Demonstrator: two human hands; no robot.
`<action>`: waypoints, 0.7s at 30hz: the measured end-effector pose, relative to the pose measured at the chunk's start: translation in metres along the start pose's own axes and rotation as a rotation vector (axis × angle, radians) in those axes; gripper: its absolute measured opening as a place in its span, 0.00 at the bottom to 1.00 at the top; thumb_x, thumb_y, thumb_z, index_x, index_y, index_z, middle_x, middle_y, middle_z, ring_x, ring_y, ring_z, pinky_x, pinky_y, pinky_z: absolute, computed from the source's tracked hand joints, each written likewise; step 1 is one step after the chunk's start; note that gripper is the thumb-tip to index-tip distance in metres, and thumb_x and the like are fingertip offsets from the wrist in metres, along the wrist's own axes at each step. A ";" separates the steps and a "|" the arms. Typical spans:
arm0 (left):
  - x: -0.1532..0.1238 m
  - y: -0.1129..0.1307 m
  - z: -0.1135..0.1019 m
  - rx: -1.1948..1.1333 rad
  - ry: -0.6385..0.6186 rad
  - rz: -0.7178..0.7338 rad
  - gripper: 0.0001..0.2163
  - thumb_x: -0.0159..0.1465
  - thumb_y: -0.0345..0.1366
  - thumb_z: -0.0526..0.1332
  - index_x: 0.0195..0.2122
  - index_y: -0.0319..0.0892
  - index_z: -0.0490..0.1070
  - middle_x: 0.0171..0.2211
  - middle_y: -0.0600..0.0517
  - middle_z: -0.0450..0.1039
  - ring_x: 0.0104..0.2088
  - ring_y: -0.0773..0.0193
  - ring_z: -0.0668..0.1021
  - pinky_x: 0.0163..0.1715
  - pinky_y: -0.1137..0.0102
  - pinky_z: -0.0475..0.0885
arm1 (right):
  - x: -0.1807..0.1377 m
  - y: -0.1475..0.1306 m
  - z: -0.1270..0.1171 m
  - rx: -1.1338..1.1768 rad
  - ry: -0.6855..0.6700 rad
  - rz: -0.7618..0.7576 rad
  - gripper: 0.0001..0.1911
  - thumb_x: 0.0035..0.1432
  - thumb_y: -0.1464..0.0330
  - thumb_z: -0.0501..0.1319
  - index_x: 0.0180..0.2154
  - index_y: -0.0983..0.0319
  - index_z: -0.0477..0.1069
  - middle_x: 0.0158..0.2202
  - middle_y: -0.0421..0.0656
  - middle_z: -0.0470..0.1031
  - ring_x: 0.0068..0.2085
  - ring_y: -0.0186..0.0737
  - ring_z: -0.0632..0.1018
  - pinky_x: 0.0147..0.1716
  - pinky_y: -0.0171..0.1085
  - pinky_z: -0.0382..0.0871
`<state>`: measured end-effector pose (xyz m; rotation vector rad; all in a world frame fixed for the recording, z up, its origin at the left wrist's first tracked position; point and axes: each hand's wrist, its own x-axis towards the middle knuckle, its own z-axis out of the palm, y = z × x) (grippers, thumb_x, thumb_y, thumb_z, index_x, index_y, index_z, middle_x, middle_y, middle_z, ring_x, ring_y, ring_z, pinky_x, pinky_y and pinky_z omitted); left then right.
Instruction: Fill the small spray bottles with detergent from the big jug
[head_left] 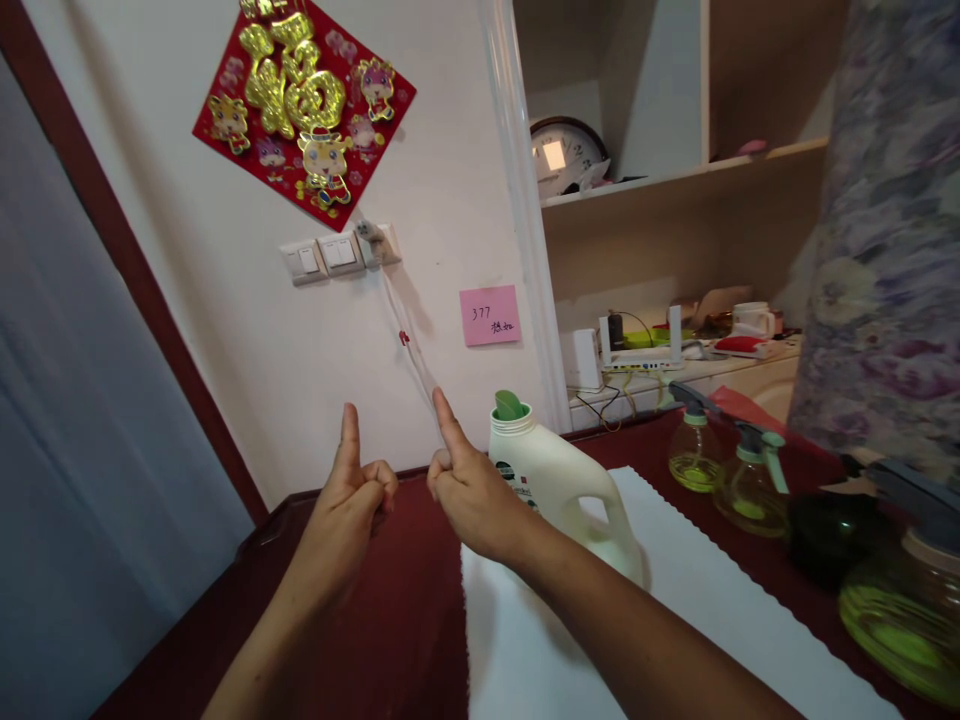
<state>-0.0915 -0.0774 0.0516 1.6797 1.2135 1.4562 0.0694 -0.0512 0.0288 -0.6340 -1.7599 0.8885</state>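
Observation:
My left hand (356, 492) is raised above the dark red table, its index finger pointing up and its other fingers curled in. Nothing shows in it. To its right, my right hand (474, 492) makes the same shape, index finger up and the rest folded, also with nothing visible in it. The two hands are apart. Just behind my right hand stands a cream plastic jug (561, 465) with a side handle and a green piece (510, 405) in its open neck. My right hand and forearm cover part of the jug, and I cannot tell whether they touch it.
The jug stands on a white sheet (675, 570) on the red table (409, 600). Several glass spray bottles (694, 455) with yellow-green liquid line the right side. Behind are a shelf with a router (641, 350) and a wall with a plugged-in cord (405, 340) and pink note (490, 316).

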 end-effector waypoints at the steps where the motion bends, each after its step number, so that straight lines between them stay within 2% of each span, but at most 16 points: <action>1: -0.001 0.001 0.000 -0.001 -0.002 -0.001 0.42 0.62 0.30 0.55 0.72 0.61 0.32 0.22 0.62 0.63 0.20 0.70 0.60 0.20 0.77 0.56 | 0.000 0.000 0.000 -0.002 0.000 -0.005 0.49 0.59 0.80 0.50 0.72 0.50 0.27 0.26 0.33 0.62 0.26 0.35 0.65 0.30 0.34 0.63; 9: -0.003 0.002 0.001 0.002 -0.019 -0.010 0.45 0.60 0.27 0.56 0.72 0.63 0.32 0.22 0.62 0.64 0.19 0.71 0.60 0.19 0.79 0.57 | -0.005 -0.003 -0.003 -0.050 0.006 -0.021 0.47 0.61 0.78 0.51 0.72 0.49 0.28 0.27 0.34 0.65 0.26 0.35 0.67 0.29 0.33 0.65; 10: -0.004 0.000 0.001 -0.013 -0.021 -0.009 0.45 0.60 0.27 0.57 0.71 0.64 0.32 0.23 0.62 0.66 0.19 0.72 0.60 0.19 0.79 0.57 | -0.010 -0.005 -0.003 -0.056 -0.006 -0.030 0.46 0.61 0.78 0.51 0.73 0.50 0.32 0.27 0.35 0.66 0.27 0.35 0.68 0.30 0.33 0.66; 12: -0.006 -0.004 0.002 -0.045 -0.015 -0.023 0.45 0.61 0.31 0.62 0.71 0.66 0.34 0.29 0.60 0.70 0.20 0.72 0.62 0.19 0.79 0.60 | -0.023 -0.010 -0.003 -0.073 -0.030 -0.059 0.41 0.60 0.78 0.51 0.72 0.52 0.46 0.29 0.37 0.69 0.29 0.35 0.70 0.34 0.34 0.69; 14: -0.011 -0.007 0.004 -0.065 -0.030 -0.044 0.43 0.61 0.38 0.67 0.71 0.66 0.42 0.35 0.57 0.73 0.22 0.71 0.67 0.20 0.77 0.64 | -0.043 -0.013 -0.002 -0.135 -0.023 -0.106 0.36 0.59 0.77 0.52 0.68 0.55 0.59 0.34 0.40 0.72 0.34 0.38 0.73 0.41 0.38 0.70; 15: -0.014 -0.008 0.006 -0.069 -0.042 -0.052 0.39 0.61 0.41 0.68 0.70 0.65 0.50 0.36 0.56 0.73 0.24 0.70 0.69 0.21 0.77 0.66 | -0.054 -0.014 -0.002 -0.172 -0.015 -0.136 0.33 0.59 0.76 0.53 0.65 0.55 0.64 0.37 0.42 0.73 0.37 0.39 0.74 0.43 0.39 0.71; 18: -0.025 -0.014 0.013 -0.039 -0.115 -0.086 0.26 0.58 0.47 0.70 0.59 0.57 0.71 0.33 0.53 0.75 0.30 0.63 0.74 0.26 0.73 0.71 | -0.094 -0.006 -0.006 -0.230 -0.081 -0.218 0.29 0.61 0.67 0.58 0.64 0.54 0.67 0.43 0.46 0.75 0.40 0.43 0.78 0.41 0.38 0.73; 20: -0.033 -0.025 0.016 0.010 -0.186 -0.120 0.22 0.57 0.48 0.70 0.53 0.56 0.77 0.32 0.51 0.76 0.33 0.59 0.76 0.30 0.69 0.73 | -0.124 0.003 -0.015 -0.244 -0.156 -0.205 0.29 0.62 0.61 0.60 0.64 0.50 0.65 0.44 0.45 0.77 0.37 0.42 0.80 0.36 0.34 0.74; 21: -0.037 -0.034 0.017 0.023 -0.231 -0.128 0.22 0.57 0.49 0.70 0.53 0.58 0.77 0.32 0.51 0.77 0.33 0.57 0.77 0.32 0.65 0.75 | -0.141 0.008 -0.023 -0.290 -0.146 -0.169 0.28 0.63 0.60 0.59 0.65 0.47 0.64 0.43 0.45 0.77 0.37 0.42 0.81 0.34 0.33 0.75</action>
